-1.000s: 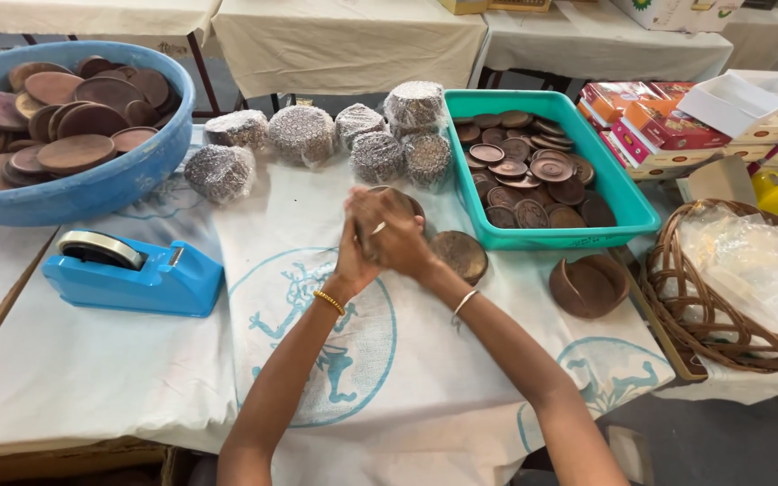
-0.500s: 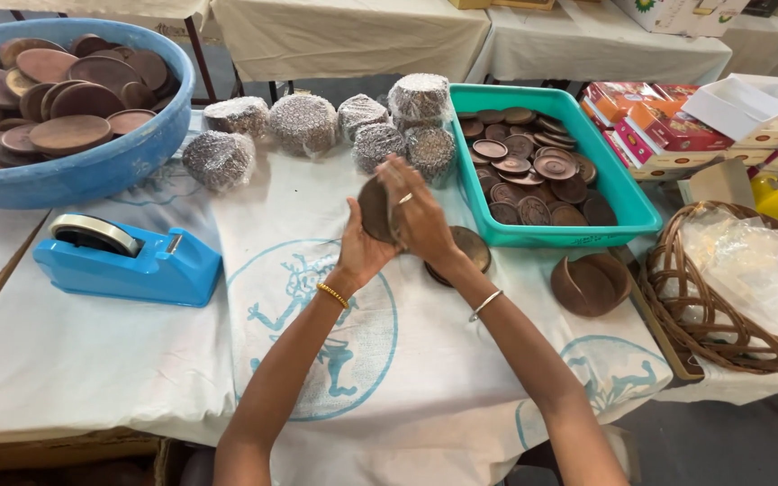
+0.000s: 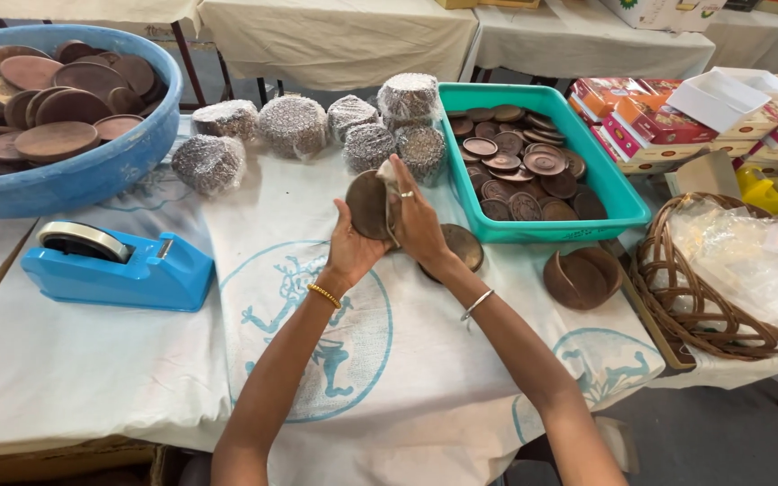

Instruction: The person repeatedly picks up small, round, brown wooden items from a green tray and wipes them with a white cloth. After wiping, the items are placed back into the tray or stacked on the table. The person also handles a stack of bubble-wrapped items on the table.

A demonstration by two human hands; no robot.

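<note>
My left hand (image 3: pixel 351 247) holds a brown round plate (image 3: pixel 368 204) upright by its lower edge, above the white printed cloth (image 3: pixel 254 297). My right hand (image 3: pixel 418 225) presses a small pale cloth (image 3: pixel 390 174) against the plate's face. Another brown plate (image 3: pixel 461 247) lies flat on the cloth just behind my right wrist. A gold bangle is on my left wrist and a silver one on my right.
A teal tray (image 3: pixel 628 211) of small brown plates stands to the right, a blue basin (image 3: pixel 83 175) of larger plates at far left. Several net-wrapped stacks (image 3: pixel 294 126) sit behind. A blue tape dispenser (image 3: pixel 119 265), a stack of brown bowls (image 3: pixel 583 277), a wicker basket (image 3: pixel 677 297) and boxes (image 3: pixel 650 126) surround.
Both hands have lifted the plate from flat near the cloth to upright, and moved slightly toward the tray. The right hand now rubs the pale cloth over it.
</note>
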